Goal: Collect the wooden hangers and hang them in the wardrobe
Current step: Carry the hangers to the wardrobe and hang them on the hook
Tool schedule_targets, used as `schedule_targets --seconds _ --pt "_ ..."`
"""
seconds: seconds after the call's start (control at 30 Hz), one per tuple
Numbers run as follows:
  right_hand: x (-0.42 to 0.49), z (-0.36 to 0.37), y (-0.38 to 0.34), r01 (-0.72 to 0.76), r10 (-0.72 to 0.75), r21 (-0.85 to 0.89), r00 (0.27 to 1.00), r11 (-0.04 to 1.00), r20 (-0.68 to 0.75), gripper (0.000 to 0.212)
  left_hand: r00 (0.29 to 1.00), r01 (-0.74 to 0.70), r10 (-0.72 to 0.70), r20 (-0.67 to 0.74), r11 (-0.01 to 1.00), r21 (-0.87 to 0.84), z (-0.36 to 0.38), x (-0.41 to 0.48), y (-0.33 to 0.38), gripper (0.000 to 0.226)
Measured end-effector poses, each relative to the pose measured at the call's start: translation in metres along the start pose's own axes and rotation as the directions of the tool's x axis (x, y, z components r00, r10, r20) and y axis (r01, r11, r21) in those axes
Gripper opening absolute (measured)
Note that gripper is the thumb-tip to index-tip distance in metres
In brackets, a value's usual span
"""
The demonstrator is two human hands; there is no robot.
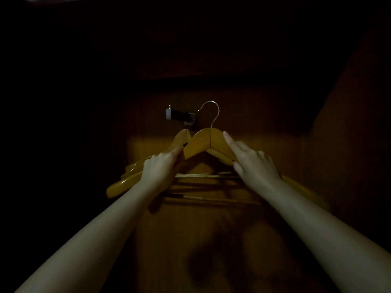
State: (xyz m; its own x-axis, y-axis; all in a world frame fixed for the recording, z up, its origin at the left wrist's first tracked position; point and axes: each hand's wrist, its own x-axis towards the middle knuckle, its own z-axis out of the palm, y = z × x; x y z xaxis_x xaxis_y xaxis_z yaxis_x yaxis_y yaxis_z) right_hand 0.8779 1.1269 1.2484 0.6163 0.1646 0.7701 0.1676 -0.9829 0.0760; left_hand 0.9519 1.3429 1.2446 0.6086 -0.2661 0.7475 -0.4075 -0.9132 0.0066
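Held hanger: we hold a honey-coloured wooden hanger (pixel 203 142) in both hands inside the wardrobe, in the middle of the scene, upright, its shoulders sloping down to either side
Hook: its thin curved metal hook (pixel 211 111) stands in the air just right of the rail and does not sit on it
Left hand: our left hand (pixel 160 166) grips the hanger's left arm close to the centre joint, fingers (pixel 176 151) clamped on the wood
Right hand: our right hand (pixel 254 163) pinches the right arm, with the forefinger laid straight along the top edge, the thumb underneath and the other fingers curled
Rail: a short dark rail (pixel 179 116) with a white end cap (pixel 168 114) juts toward us from the far panel, just left of the free hook
Hung hangers: more yellow-brown wooden hangers (pixel 179 137) hang from the rail just behind and left of the held one, their ends fanning out to the lower left; we cannot tell how many
Crossbars: pale wooden crossbars (pixel 203 176) show between our wrists, below the held hanger
Wardrobe: a dark brown wooden wardrobe (pixel 349 144); its far panel (pixel 264 127) is dimly lit around the hangers and everything else lies in deep shadow
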Motion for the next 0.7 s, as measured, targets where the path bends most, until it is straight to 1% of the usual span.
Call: schedule_targets --seconds 0.1,0.23,0.47,0.63,0.7 --pt "0.033 0.011 -0.004 0.026 -0.026 -0.042 1.0 0.999 0.012 0.076 0.995 0.089 -0.084 0.061 0.991 -0.1 0.013 0.025 -0.015 0.043" --pt "0.072 0.03 -0.013 0.027 -0.026 -0.054 0.999 0.998 0.032 0.076 0.988 0.124 -0.102 0.118 0.973 -0.195 0.026 0.048 -0.037 0.048" --pt "0.104 0.073 -0.031 -0.026 0.027 -0.024 0.998 0.999 0.053 0.073 0.965 0.185 -0.146 0.22 0.967 -0.172 0.048 0.081 -0.079 0.051" --pt "0.107 0.089 -0.044 -0.084 0.091 -0.065 0.988 0.994 0.122 0.086 0.968 0.158 -0.126 0.215 0.978 -0.138 0.061 0.083 -0.091 0.045" --pt "0.104 0.09 -0.048 -0.105 0.118 -0.096 0.983 0.99 0.138 0.083 0.97 0.151 -0.121 0.209 0.979 -0.137 0.065 0.081 -0.093 0.041"
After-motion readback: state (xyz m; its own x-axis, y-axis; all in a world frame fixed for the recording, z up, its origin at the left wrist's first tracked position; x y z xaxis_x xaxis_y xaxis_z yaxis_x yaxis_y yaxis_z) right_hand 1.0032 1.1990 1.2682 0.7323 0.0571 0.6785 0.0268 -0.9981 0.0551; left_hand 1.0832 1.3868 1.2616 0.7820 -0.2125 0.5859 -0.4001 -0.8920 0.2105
